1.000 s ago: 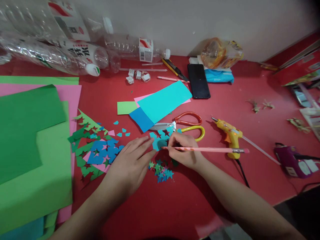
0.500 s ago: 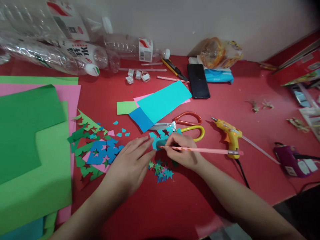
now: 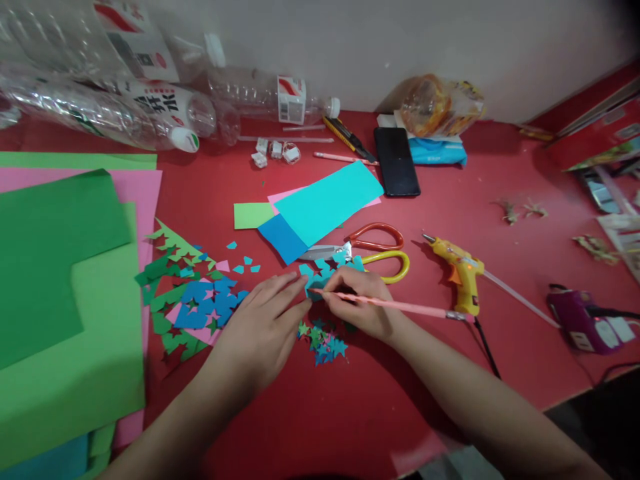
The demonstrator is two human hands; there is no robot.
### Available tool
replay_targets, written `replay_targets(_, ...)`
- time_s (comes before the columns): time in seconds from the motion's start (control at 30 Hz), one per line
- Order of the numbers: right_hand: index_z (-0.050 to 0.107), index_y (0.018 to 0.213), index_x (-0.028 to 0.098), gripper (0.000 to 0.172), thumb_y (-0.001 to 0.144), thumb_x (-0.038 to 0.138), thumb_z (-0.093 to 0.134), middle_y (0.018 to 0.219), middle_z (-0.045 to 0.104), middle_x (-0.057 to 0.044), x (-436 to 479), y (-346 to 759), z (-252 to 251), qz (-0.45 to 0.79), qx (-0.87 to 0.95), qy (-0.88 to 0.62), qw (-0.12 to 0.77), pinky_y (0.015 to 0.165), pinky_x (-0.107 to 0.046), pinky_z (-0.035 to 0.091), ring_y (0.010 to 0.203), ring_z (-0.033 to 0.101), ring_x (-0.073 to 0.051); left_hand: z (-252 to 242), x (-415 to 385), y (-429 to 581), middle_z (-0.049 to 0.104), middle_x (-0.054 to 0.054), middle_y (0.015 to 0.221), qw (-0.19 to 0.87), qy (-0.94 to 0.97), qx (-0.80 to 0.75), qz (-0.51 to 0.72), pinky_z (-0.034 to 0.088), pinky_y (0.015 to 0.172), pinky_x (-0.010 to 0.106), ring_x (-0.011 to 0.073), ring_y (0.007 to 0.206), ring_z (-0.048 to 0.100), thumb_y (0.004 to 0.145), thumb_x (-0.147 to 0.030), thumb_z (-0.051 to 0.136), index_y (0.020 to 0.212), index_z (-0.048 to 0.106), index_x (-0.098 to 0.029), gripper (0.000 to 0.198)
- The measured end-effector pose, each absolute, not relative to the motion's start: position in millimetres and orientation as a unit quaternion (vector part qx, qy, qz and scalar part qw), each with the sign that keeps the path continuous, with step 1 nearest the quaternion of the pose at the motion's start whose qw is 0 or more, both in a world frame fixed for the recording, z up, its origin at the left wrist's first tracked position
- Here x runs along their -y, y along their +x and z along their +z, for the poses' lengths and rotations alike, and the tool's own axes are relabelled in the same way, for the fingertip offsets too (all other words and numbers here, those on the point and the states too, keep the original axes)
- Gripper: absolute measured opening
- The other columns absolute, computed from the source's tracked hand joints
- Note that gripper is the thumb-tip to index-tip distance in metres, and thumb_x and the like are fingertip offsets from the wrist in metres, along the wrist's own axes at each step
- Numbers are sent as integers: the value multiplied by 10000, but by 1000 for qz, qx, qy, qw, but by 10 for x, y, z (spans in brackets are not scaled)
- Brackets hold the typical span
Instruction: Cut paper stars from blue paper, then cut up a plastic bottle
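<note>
Between my hands lies a turquoise paper scrap with notches cut along its upper edge. My right hand is closed around a pink pencil, whose tip touches the scrap. Flat, with fingers stretched out, my left hand rests at the scrap's left edge. Scissors with one red and one yellow handle lie just behind, their blades partly under other paper. A small heap of paper stars sits below the scrap. Cut-out leftovers of coloured paper are piled left of my left hand.
Large green and pink sheets cover the left side. Turquoise strips lie behind the scissors. A yellow glue gun with a cord lies at right. At the back are a phone, a utility knife and plastic bottles.
The pencil tip has shifted slightly left on the turquoise scrap, and the pencil's eraser end has swung a little toward me. My left hand has stayed in place.
</note>
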State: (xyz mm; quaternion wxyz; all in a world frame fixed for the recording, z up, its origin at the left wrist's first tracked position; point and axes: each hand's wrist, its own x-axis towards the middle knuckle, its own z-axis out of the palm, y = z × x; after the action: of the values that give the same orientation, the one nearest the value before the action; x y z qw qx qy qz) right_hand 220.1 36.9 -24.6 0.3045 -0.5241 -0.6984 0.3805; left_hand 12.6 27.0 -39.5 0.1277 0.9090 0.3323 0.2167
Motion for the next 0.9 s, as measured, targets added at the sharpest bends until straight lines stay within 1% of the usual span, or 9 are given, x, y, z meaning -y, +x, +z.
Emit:
replay_targets(0.17,546,659,202,161,819,201,570,584,576,39,-352,2213,-273,376,692,-538,300,509,-195,381,519,521,-102,-400,-276,119,633,179,1272,126,911,-328,218,511,973,530,334,1254,527,896,-101,464,1066,677,-94,272)
replay_targets(0.3,515,640,206,172,802,173,563,583,565,47,-343,2205,-279,376,674,-543,331,506,-189,399,515,536,-96,-397,-279,123,636,175,1270,118,912,-328,219,526,952,531,334,1243,535,901,-103,443,1074,675,-97,289)
replay_targets(0.47,492,620,212,168,769,147,535,553,530,59,-325,2194,-290,356,661,-556,355,465,-182,377,482,512,-88,-396,-276,128,636,179,1268,125,909,-331,222,527,950,530,325,1245,534,896,-97,447,1075,678,-105,292)
replay_targets(0.63,481,614,214,155,734,125,523,543,523,57,-314,2203,-299,344,654,-573,355,455,-191,362,468,488,-90,-390,-273,126,642,197,1249,125,910,-324,228,531,940,541,341,1237,541,883,-80,459,1063,679,-85,284)
replay_targets(0.9,452,594,214,162,693,103,516,523,504,61,-320,2200,-290,314,649,-600,347,445,-193,329,456,463,-87,-406,-283,119,637,196,1257,125,910,-324,228,538,925,548,349,1229,549,876,-84,477,1065,673,-95,272)
